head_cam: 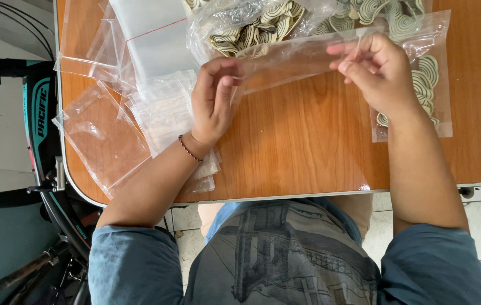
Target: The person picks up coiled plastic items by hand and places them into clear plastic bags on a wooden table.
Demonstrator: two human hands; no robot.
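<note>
Left hand (213, 99): raised over the bench, back of the hand toward the camera, fingers (224, 66) curled inward and pinched closed with the thumb at the upper right of the hand. Thin braided band around the left wrist. Left forearm bare, running down-left to a blue sleeve.

Right hand (379, 70): level with the left and well apart from it, fingers bent and pinched together toward the left. Right forearm bare, descending almost straight to a blue sleeve.

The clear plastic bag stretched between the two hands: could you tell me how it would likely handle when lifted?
The clear bag looks thin and floppy; left hand and right hand hold it taut. It appears empty, so probably very light. Its glossy film may be slippery.
</note>
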